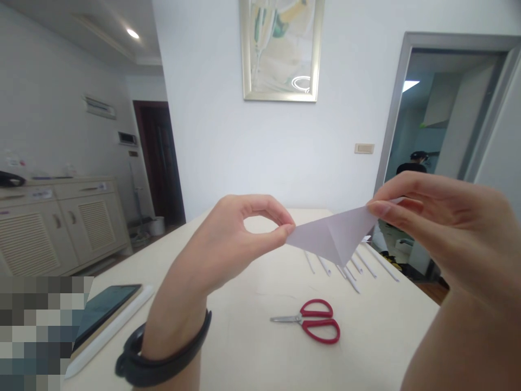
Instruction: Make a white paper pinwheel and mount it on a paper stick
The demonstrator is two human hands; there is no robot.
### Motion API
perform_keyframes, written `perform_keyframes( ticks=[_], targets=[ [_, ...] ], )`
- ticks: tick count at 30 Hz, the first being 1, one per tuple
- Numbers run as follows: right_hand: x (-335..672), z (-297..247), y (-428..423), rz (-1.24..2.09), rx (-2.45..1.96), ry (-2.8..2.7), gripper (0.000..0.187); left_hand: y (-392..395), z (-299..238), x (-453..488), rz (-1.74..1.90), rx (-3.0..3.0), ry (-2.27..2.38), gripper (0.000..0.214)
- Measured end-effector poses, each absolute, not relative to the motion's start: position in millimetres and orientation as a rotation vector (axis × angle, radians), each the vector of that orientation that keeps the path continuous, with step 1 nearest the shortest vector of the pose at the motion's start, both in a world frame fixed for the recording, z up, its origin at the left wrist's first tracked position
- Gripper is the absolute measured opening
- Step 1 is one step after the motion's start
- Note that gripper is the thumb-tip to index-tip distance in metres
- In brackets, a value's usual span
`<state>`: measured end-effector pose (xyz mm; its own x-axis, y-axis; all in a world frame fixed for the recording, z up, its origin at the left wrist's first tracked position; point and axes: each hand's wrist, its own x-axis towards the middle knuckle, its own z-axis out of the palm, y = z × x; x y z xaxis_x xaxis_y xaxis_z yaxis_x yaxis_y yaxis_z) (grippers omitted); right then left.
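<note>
A white sheet of paper (331, 233), folded into a triangle with a crease down its middle, is stretched in the air between both hands. My left hand (248, 228) pinches its left corner between thumb and fingers. At the other end, my right hand (431, 222) grips the right corner, its fingers partly covering the paper there. The triangle's point hangs downward over the table. Below it, scissors (313, 320) with red handles lie on the tabletop, blades toward the left.
Several thin white paper rolls (358, 266) lie on the pale table (244, 336) behind the scissors. A tablet-like device (108, 307) and a long white roll (114, 328) are at the left. Beyond the doorway at right, a person (413, 163) is visible.
</note>
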<state>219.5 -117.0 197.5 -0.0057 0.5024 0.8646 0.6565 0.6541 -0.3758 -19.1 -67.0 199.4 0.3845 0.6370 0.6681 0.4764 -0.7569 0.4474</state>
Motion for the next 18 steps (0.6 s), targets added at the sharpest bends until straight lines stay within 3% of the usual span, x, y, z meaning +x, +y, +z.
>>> perform_keyframes(
  ticks=[8, 14, 18],
  targets=[
    [235.0, 194.7, -117.0, -0.132, -0.941, -1.504, 0.002, -58.2, 202.8, -31.3, 1.364, 2.406, 1.033, 0.006],
    [238.0, 193.8, -115.3, -0.11, -0.975, -1.499, 0.007, -59.1, 204.2, -40.9, 1.286, 2.359, 1.004, 0.006],
    [233.6, 194.7, -114.0, -0.041, -0.997, -1.549, 0.001, -61.9, 202.3, -35.9, 1.201, 2.344, 0.94, 0.019]
  ],
)
